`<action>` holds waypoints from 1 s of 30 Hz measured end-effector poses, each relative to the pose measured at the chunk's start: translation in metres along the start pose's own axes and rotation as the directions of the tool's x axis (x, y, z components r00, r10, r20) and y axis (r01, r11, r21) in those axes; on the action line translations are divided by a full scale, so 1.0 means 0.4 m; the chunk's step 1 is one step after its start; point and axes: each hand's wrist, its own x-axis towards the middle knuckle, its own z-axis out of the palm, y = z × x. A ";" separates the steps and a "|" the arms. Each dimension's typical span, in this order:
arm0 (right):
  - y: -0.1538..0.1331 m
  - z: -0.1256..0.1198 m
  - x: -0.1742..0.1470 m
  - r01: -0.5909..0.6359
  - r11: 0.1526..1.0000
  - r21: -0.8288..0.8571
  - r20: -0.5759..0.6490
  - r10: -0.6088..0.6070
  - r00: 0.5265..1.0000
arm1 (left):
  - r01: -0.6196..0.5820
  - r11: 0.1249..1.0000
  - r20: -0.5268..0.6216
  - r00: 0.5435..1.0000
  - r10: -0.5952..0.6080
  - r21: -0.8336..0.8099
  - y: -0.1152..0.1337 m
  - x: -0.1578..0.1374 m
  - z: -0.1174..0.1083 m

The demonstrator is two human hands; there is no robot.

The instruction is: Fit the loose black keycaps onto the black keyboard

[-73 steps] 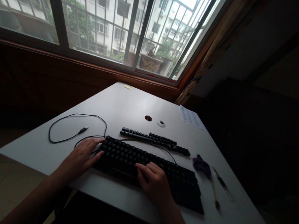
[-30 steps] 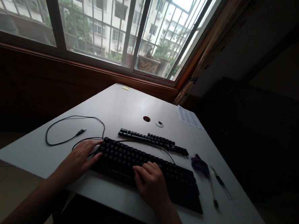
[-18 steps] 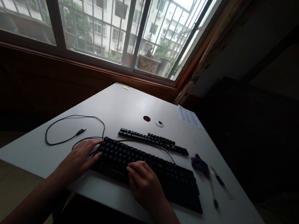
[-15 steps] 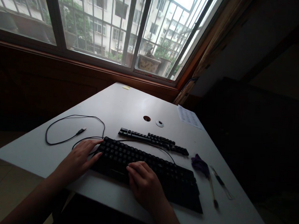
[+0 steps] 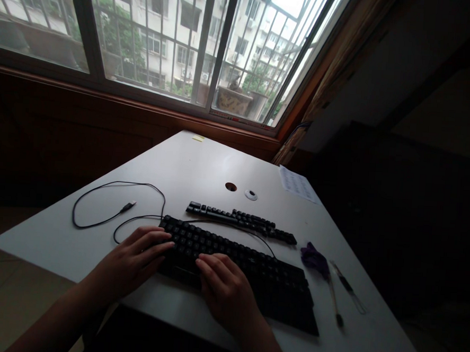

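A black keyboard [image 5: 249, 261] lies aslant near the front edge of the white table. Its upper left rows carry keycaps, while its right part is too dark to make out clearly. My left hand [image 5: 140, 255] rests over the keyboard's left end, fingers stretched out across the keys. Around the lower middle rows, my right hand [image 5: 226, 287] has its thumb and fingers closed together; whatever is between them is hidden. Behind the keyboard sit rows of loose black keycaps [image 5: 232, 217]. The keyboard's cable [image 5: 164, 198] loops to the left, ending in a USB plug [image 5: 128, 206].
To the right lie a purple cloth [image 5: 314, 258], a brush [image 5: 334, 304] and a wire-ended tool [image 5: 347, 286]. A round hole [image 5: 230, 187] and its cover ring [image 5: 251, 195] are farther back. A printed sheet [image 5: 298, 184] lies at the far right edge, below the window.
My left hand has moved right and its fingers now reach farther over the keys. My right hand has shifted slightly left. The keyboard stays in place.
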 end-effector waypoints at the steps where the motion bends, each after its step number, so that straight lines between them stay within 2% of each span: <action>1: -0.001 0.000 0.001 0.000 1.000 -0.012 0.010 0.000 1.000 | -0.031 0.999 0.023 0.999 0.031 -0.012 0.003 0.000 0.001; 5: -0.002 0.001 0.002 -0.011 0.999 -0.047 0.064 0.014 0.998 | -0.104 0.993 0.087 0.990 0.109 -0.061 0.009 0.001 0.001; 9: -0.005 0.000 0.004 0.014 0.999 -0.046 0.058 -0.012 0.998 | -0.128 0.990 0.117 0.984 0.133 -0.053 0.010 0.001 0.003; 17: -0.009 0.001 0.011 0.004 1.000 -0.015 0.038 -0.003 0.999 | -0.116 0.993 0.168 0.979 0.119 -0.028 0.007 -0.005 0.006; 26: -0.008 -0.003 0.010 -0.019 0.999 0.030 0.044 0.018 0.999 | -0.117 0.992 0.158 0.980 0.124 -0.052 0.003 -0.002 0.007; 30: -0.002 -0.021 0.015 -0.010 0.996 0.083 0.010 0.010 1.000 | -0.115 0.992 0.167 0.979 0.121 -0.047 0.004 -0.001 0.005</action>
